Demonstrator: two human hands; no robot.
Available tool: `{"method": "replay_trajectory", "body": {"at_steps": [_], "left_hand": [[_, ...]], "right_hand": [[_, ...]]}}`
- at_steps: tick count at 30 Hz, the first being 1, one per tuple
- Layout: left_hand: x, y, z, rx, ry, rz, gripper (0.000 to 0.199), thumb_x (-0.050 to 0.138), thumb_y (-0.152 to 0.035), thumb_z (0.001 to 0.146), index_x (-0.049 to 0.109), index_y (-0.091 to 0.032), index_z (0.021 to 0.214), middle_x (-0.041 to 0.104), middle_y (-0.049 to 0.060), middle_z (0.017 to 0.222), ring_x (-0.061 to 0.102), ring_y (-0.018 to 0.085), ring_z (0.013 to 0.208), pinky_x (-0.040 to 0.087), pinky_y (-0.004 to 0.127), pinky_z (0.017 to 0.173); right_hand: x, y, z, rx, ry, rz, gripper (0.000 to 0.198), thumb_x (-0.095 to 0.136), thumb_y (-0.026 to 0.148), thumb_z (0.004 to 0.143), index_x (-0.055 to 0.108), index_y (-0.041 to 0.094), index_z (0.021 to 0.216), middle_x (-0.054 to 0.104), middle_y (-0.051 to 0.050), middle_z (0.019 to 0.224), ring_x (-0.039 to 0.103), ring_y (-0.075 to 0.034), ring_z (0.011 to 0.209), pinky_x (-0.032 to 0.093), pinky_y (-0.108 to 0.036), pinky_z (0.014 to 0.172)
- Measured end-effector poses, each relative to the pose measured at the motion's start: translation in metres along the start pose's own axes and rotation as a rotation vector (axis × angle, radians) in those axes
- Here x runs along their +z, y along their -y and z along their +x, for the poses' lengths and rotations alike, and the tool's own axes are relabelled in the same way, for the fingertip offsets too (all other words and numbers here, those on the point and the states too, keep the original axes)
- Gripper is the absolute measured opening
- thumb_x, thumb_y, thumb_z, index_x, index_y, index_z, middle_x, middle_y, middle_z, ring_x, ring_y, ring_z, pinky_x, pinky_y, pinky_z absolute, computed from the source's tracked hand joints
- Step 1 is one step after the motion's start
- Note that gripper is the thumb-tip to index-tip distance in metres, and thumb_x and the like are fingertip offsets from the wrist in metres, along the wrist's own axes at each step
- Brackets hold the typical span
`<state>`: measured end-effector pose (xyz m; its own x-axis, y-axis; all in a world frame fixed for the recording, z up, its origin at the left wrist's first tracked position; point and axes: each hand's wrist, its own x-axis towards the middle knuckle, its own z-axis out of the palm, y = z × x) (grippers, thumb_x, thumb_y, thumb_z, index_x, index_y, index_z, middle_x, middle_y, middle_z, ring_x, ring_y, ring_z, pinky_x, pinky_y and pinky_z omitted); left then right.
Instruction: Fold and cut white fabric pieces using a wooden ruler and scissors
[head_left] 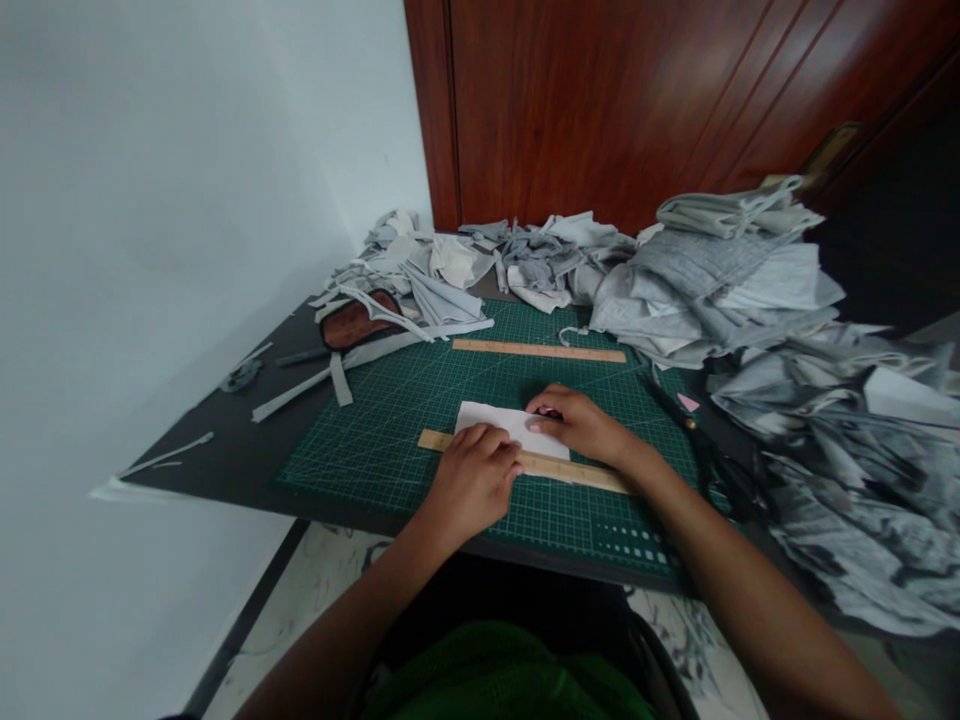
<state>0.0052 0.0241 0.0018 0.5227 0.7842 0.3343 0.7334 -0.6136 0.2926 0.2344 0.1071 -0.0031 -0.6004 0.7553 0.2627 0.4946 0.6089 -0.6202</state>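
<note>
A wooden ruler (555,468) lies along the near edge of a white rectangular piece (491,412), paper or cloth, on the green cutting mat (405,470). My left hand (476,475) presses the ruler down with bent fingers, holding it against the white piece. On the far right part of that piece rests my right hand (581,425), its fingers curled in a pinch. Something small and dark shows at those fingertips, too hidden to name. The right forearm covers the ruler's right end.
A second wooden ruler (540,350) lies farther back on the mat. Black scissors (697,435) and a pink chip (688,402) are to the right. Grey cloth stacks (720,280) rise at the right; scraps (450,260) and a brown patch (360,320) lie back left.
</note>
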Motion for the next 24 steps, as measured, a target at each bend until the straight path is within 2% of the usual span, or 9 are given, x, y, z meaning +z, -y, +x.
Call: {"method": "replay_trajectory", "body": {"at_steps": [4, 8, 12, 15, 19, 24], "left_hand": [[-0.002, -0.002, -0.002, 0.013, 0.016, 0.035, 0.027, 0.065, -0.028, 0.094, 0.067, -0.018, 0.118, 0.067, 0.01, 0.121, 0.058, 0.031, 0.116, 0.049, 0.05, 0.1], [-0.002, -0.01, -0.004, 0.115, 0.013, 0.058, 0.044, 0.066, -0.04, 0.095, 0.06, -0.017, 0.131, 0.062, 0.013, 0.135, 0.052, 0.032, 0.128, 0.045, 0.05, 0.108], [0.004, -0.028, -0.006, 0.185, 0.01, 0.119, 0.038, 0.062, -0.039, 0.099, 0.061, -0.015, 0.128, 0.063, 0.013, 0.133, 0.052, 0.031, 0.131, 0.043, 0.047, 0.11], [0.011, -0.039, -0.005, 0.103, -0.023, 0.133, 0.035, 0.056, -0.032, 0.101, 0.06, -0.013, 0.13, 0.064, 0.014, 0.131, 0.054, 0.03, 0.128, 0.046, 0.046, 0.108], [0.015, -0.04, 0.001, -0.05, -0.023, 0.09, 0.03, 0.059, -0.026, 0.099, 0.063, -0.012, 0.125, 0.067, 0.012, 0.124, 0.056, 0.029, 0.12, 0.05, 0.045, 0.101], [0.015, -0.036, 0.003, -0.119, 0.018, 0.061, 0.02, 0.061, -0.025, 0.099, 0.068, -0.016, 0.114, 0.069, 0.008, 0.112, 0.059, 0.028, 0.109, 0.052, 0.047, 0.094]], "right_hand": [[0.001, -0.001, 0.0, -0.017, 0.0, 0.004, 0.008, 0.066, 0.017, 0.094, 0.071, 0.019, 0.101, 0.065, -0.005, 0.093, 0.061, -0.02, 0.087, 0.048, -0.031, 0.079], [0.001, -0.001, -0.001, -0.028, -0.011, 0.01, 0.01, 0.064, 0.014, 0.094, 0.071, 0.019, 0.1, 0.066, -0.005, 0.093, 0.061, -0.02, 0.087, 0.048, -0.031, 0.078], [0.001, 0.0, -0.001, -0.033, -0.005, 0.008, 0.009, 0.063, 0.018, 0.095, 0.071, 0.019, 0.1, 0.065, -0.006, 0.092, 0.061, -0.02, 0.086, 0.048, -0.032, 0.078], [0.0, 0.0, -0.001, -0.022, 0.007, 0.016, 0.01, 0.063, 0.02, 0.096, 0.071, 0.019, 0.101, 0.066, -0.007, 0.093, 0.062, -0.021, 0.087, 0.049, -0.033, 0.079], [0.001, 0.0, -0.001, -0.007, 0.003, 0.021, 0.011, 0.062, 0.021, 0.096, 0.072, 0.02, 0.102, 0.066, -0.007, 0.094, 0.062, -0.022, 0.087, 0.05, -0.034, 0.078], [0.0, 0.0, -0.001, -0.017, 0.011, 0.025, 0.011, 0.063, 0.022, 0.095, 0.072, 0.019, 0.102, 0.066, -0.007, 0.094, 0.062, -0.022, 0.09, 0.05, -0.035, 0.08]]}}
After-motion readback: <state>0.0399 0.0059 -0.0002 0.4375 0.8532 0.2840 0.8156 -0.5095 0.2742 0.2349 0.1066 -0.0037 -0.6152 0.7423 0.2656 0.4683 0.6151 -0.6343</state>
